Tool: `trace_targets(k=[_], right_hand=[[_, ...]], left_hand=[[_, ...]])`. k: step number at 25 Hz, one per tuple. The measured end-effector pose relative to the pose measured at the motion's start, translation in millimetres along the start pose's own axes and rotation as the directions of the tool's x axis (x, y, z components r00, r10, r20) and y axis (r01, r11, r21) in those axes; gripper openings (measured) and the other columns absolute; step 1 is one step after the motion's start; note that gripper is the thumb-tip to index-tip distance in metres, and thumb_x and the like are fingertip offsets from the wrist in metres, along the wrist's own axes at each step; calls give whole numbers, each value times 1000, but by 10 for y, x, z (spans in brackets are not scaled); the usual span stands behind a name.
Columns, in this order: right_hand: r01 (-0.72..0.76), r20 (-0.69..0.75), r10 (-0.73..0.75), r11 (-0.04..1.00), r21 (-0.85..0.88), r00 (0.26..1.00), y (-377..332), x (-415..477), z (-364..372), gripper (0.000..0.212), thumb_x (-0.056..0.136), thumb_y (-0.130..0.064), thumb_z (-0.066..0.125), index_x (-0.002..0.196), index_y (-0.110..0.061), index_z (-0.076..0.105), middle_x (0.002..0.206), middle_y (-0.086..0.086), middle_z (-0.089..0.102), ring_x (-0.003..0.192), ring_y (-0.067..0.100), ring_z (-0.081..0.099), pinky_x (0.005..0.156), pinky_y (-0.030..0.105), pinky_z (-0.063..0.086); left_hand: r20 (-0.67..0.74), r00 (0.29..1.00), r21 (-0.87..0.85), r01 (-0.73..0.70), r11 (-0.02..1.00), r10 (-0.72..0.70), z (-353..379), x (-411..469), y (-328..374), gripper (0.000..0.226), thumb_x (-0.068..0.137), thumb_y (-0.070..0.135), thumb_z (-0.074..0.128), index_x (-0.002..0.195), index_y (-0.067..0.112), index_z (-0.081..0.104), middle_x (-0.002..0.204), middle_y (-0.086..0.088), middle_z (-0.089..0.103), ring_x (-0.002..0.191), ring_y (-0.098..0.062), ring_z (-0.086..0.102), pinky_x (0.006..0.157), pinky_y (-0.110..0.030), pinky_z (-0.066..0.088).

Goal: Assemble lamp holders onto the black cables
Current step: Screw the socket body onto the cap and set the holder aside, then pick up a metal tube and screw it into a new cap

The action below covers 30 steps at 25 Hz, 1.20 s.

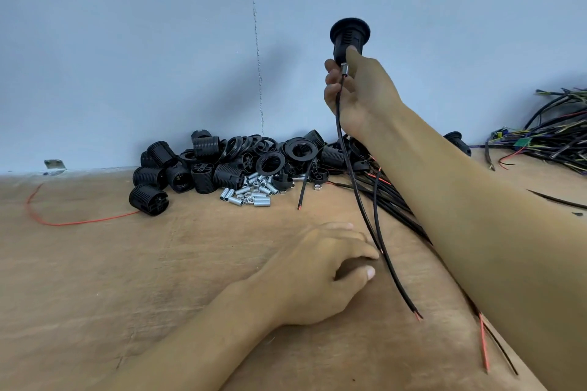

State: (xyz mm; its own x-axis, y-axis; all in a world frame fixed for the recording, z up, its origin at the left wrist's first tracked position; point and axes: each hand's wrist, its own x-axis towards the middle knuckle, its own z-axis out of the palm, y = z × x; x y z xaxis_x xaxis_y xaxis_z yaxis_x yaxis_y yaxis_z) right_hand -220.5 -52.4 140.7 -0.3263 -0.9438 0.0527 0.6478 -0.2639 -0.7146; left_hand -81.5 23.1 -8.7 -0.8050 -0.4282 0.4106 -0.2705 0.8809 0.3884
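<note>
My right hand is raised above the table and grips a black lamp holder with a flanged rim, held upright. A short metal tube sits at the holder's base, and a black cable hangs from it down to the table, ending in a bare red tip. My left hand rests on the brown table with fingers loosely curled, its fingertips right next to the hanging cable. I cannot tell whether they touch it. A bundle of black cables lies under my right forearm.
A pile of black lamp holder parts and rings sits against the blue wall, with several small metal tubes in front. A loose red wire lies at the left. A tangle of coloured wires fills the far right.
</note>
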Motion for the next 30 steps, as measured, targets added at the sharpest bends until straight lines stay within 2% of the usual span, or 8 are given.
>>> trace_targets(k=[3,5,11,15,17,19,23,30], right_hand=[[11,20,-9,993,-118,1000,-90,-2,6,9,104,-21,51,103,-12,55,84,4,62,51,7,50,38,16,32],[87,61,-71,941,-326,996,-177,-32,70,10,103,-21,53,103,-12,56,86,3,64,52,8,49,39,18,30],[405,317,-253,564,-719,914,-459,-200,502,25,96,-24,60,109,-3,63,83,1,68,54,11,48,44,20,32],[542,507,-301,42,-839,808,-515,-144,662,26,93,-29,56,103,-6,62,83,1,64,58,14,48,43,18,33],[468,534,-241,-282,-838,811,-454,-65,551,30,92,-33,55,108,-9,63,85,1,58,66,18,55,52,22,40],[363,481,-204,-431,-826,853,-358,19,277,31,93,-34,55,115,-13,59,95,4,55,81,27,59,66,30,41],[217,363,-326,-407,-887,873,-190,132,-525,33,99,-33,51,125,-13,49,108,8,59,88,33,55,73,37,38],[-56,129,-485,-349,-935,865,-64,309,-1419,34,100,-26,51,124,-1,47,125,20,55,116,42,52,86,47,42]], left_hand=[[0,1000,17,-3,1000,3,13,4,-12,29,99,30,56,122,18,70,116,13,67,122,-3,51,109,-20,34],[-11,1000,20,-3,1000,3,13,0,-2,30,98,31,56,120,18,70,119,11,68,123,-4,49,110,-12,28],[-41,999,-27,0,1000,-1,-9,-6,34,29,97,29,58,118,17,72,125,6,69,123,0,42,102,8,6],[-40,999,-34,-26,999,25,-9,-16,45,29,97,28,58,120,15,72,128,4,69,126,2,37,102,8,3],[-35,999,-30,-25,999,24,-3,-18,33,31,98,30,57,124,17,71,133,5,67,129,9,29,102,8,2],[-28,999,-24,-16,1000,15,8,-19,1,33,99,33,56,126,20,69,137,8,64,132,10,28,103,6,4],[-5,999,12,42,999,-42,46,-30,-49,35,99,40,54,130,29,66,144,16,58,142,3,32,118,-15,20],[-43,999,35,17,999,-16,53,-5,-53,30,96,35,58,119,23,71,126,12,67,123,-2,49,107,-26,37]])
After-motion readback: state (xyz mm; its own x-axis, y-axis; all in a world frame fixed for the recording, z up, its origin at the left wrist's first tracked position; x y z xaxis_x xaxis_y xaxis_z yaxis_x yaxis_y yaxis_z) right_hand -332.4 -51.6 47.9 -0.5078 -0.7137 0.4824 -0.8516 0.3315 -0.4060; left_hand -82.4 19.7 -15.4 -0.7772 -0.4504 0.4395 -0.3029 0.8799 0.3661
